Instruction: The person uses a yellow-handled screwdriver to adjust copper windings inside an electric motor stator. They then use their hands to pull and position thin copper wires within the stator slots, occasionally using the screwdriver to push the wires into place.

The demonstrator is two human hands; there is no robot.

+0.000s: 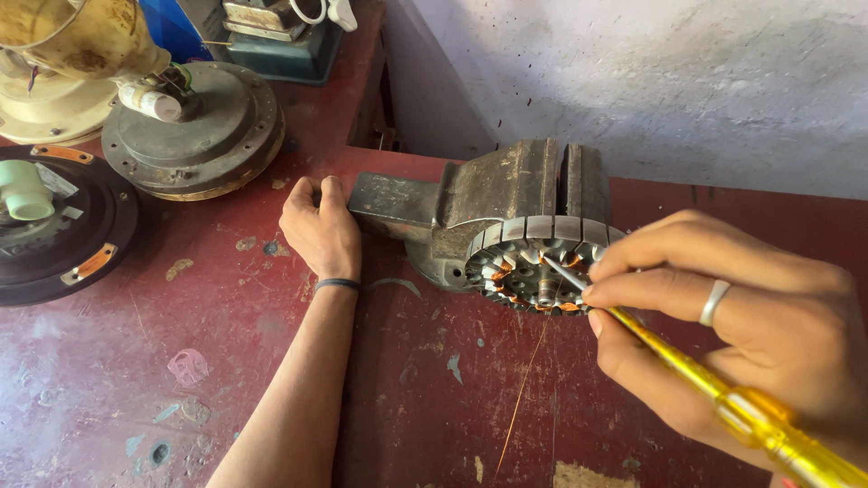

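From my remote view, a wound stator (533, 267) sits clamped in a grey bench vise (506, 203) at centre frame, held steady so its copper coils face up for probing. My right hand (723, 316), at 4 o'clock, is closed on a yellow-handled screwdriver (714, 393), its tip touching the windings. My left hand (318, 226), at 9 o'clock of the vise, is curled shut around the vise's end bar (bracing it, I judge). Motor housings (194, 136) lie at 10 o'clock on the red bench (181, 380).

Scuffed dark-red workbench (226, 361), paint chipped; rough whitewashed wall (633, 81) directly behind it; daylight falls across both.
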